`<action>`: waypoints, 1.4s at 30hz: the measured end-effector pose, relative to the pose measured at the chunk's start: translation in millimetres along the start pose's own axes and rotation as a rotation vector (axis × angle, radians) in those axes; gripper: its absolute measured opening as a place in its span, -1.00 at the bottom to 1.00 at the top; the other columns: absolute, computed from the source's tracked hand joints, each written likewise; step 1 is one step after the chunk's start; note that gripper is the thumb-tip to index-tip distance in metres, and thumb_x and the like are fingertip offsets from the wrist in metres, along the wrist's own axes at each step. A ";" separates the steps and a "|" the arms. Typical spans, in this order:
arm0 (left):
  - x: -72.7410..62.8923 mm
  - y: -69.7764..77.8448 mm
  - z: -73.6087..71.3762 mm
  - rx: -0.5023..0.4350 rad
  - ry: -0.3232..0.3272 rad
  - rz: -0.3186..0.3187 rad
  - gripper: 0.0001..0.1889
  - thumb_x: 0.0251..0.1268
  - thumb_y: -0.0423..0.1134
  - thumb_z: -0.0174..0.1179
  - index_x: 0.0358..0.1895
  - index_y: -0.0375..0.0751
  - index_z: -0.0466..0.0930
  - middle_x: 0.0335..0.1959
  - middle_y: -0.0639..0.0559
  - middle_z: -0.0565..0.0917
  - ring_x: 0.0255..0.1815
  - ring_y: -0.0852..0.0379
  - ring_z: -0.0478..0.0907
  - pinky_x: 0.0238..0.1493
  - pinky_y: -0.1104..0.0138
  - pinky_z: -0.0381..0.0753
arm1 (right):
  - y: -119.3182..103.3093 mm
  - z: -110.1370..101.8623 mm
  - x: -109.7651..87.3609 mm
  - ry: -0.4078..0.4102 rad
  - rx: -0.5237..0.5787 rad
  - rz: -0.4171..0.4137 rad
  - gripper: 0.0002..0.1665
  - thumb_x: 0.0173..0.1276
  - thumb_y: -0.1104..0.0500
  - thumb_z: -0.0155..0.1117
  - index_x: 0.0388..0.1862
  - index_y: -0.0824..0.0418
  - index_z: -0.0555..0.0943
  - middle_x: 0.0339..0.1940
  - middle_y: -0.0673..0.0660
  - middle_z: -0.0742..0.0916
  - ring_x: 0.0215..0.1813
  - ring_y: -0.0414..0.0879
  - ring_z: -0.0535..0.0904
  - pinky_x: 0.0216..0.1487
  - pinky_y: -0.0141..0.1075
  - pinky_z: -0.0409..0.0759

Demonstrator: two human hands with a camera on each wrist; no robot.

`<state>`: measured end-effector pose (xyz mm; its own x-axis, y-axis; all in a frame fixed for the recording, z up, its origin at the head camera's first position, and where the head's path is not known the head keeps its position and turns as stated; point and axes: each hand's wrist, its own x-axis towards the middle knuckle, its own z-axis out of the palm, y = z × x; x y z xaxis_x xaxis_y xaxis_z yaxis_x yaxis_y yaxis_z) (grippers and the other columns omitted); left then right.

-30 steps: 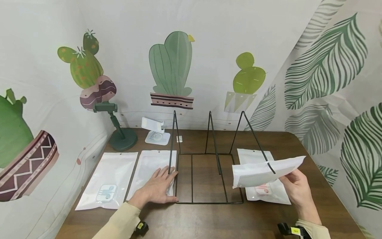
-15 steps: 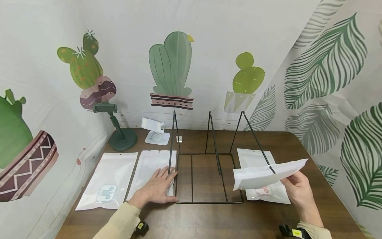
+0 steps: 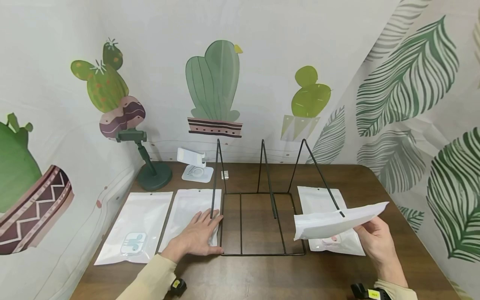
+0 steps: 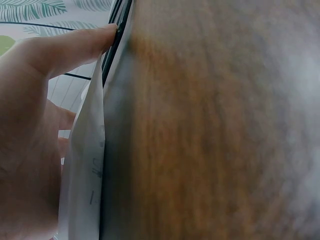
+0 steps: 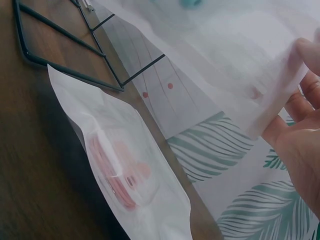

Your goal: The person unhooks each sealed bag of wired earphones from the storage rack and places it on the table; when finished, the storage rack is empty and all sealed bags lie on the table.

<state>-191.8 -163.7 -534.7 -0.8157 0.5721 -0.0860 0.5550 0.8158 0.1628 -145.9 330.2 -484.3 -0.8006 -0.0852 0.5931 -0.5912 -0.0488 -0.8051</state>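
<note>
My right hand (image 3: 376, 243) pinches the right end of a white zip pouch (image 3: 333, 223), held up and tilted off the table. The prong tip of the black wire display rack (image 3: 262, 255) overlaps this pouch's upper edge in the head view. Below it lies another white pouch (image 3: 318, 196) with pink earphones (image 5: 120, 172) showing through. My left hand (image 3: 198, 235), fingers spread, rests on a white pouch (image 3: 189, 202) beside the rack. Its thumb tip touches the rack's black wire, as the left wrist view shows. The rack has three slanted prongs.
At the far left lies a white pouch (image 3: 150, 210) with blue earphones (image 3: 133, 243). Behind it stand a green phone stand (image 3: 154, 175) and a white folding stand (image 3: 197, 173). A small white block (image 3: 224, 175) sits near the patterned backdrop (image 3: 262, 83).
My right hand and the pouch it pinches have shifted slightly right and down. The left hand and the rack have stayed in place.
</note>
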 end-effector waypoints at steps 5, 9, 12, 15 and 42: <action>0.4 0.0 -0.8 -0.007 -0.014 -0.007 0.12 -0.01 0.53 0.12 0.52 -0.15 0.09 0.56 -0.15 0.10 0.57 -0.18 -0.02 0.52 -0.12 -0.03 | -0.6 -0.4 -0.9 -0.005 0.030 -0.009 -0.57 0.20 0.74 -0.06 0.04 0.62 0.49 -0.06 0.10 0.76 0.03 -0.17 0.66 0.04 -0.48 0.55; 0.5 -0.4 -0.1 -0.009 -0.018 -0.008 0.12 -0.01 0.54 0.10 0.53 -0.14 0.08 0.56 -0.14 0.10 0.57 -0.18 -0.03 0.52 -0.12 -0.03 | -1.5 -0.1 -1.2 0.005 0.015 0.002 -0.59 0.21 0.72 -0.05 0.03 0.61 0.50 -0.08 0.09 0.77 0.01 -0.18 0.66 0.03 -0.49 0.56; 0.6 -0.6 1.0 -0.015 -0.017 -0.006 0.12 0.00 0.53 0.11 0.53 -0.14 0.08 0.56 -0.15 0.10 0.56 -0.19 -0.02 0.52 -0.13 -0.03 | -2.4 0.0 -1.5 0.004 -0.002 0.004 -0.63 0.24 0.68 0.00 0.02 0.61 0.50 -0.08 0.08 0.77 0.01 -0.19 0.66 0.03 -0.49 0.55; 0.7 -0.4 1.6 -0.018 -0.019 -0.005 0.12 0.00 0.53 0.11 0.53 -0.14 0.08 0.56 -0.16 0.10 0.56 -0.19 -0.02 0.52 -0.13 -0.03 | -2.3 -0.2 -1.8 0.004 -0.009 0.000 -0.64 0.25 0.67 0.01 0.02 0.60 0.51 -0.08 0.08 0.77 0.01 -0.19 0.66 0.03 -0.50 0.55; -1.5 -1.9 6.6 -0.025 -0.014 0.002 0.10 0.01 0.49 0.15 0.52 -0.17 0.10 0.55 -0.19 0.12 0.55 -0.23 0.01 0.50 -0.15 -0.01 | -6.4 2.5 -9.2 0.001 0.094 -0.022 -0.50 0.14 0.80 -0.11 0.04 0.63 0.49 -0.05 0.14 0.76 0.04 -0.13 0.66 0.09 -0.44 0.57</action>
<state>-190.5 -165.5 -541.4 -0.8118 0.5754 -0.0995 0.5525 0.8120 0.1880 -134.5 328.8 -484.6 -0.7876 -0.0820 0.6107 -0.5970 -0.1439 -0.7892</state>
